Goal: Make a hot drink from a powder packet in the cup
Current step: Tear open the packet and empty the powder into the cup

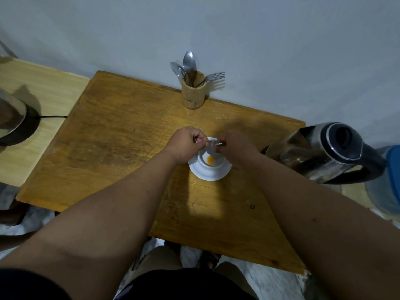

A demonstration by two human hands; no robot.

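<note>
Table: we see a worn, amber wooden table (121, 135) pushed against a plain pale blue-grey wall (259, 40), with a lighter wooden surface (43, 87) butted up on its left side.
Left hand: our left hand (186, 144) is curled shut, pinching one end of a small silvery packet (211, 144) between thumb and fingers.
Right hand: our right hand (236, 148) is likewise clenched, pinching the other end of the packet, so the two hands hold it stretched between them.
Packet: it sits directly above the cup, held level; we cannot tell whether it is torn open.
Cup: the white cup (211, 158) stands on a white saucer (207, 173) near the middle of the table, partly hidden under both hands.
Powder: a small heap of orange powder (210, 159) lies at the bottom of the cup.
Kettle: a steel electric kettle (324, 152) with a black lid and handle stands at the right edge of the table, near our right forearm.
Cutlery holder: a wooden holder (192, 92) with spoons (188, 61) and a fork (214, 77) stands at the far edge, touching the wall.
Left side: a second metal vessel on a black base (15, 122) rests on the lighter surface, its cord (54, 117) trailing toward the table.
</note>
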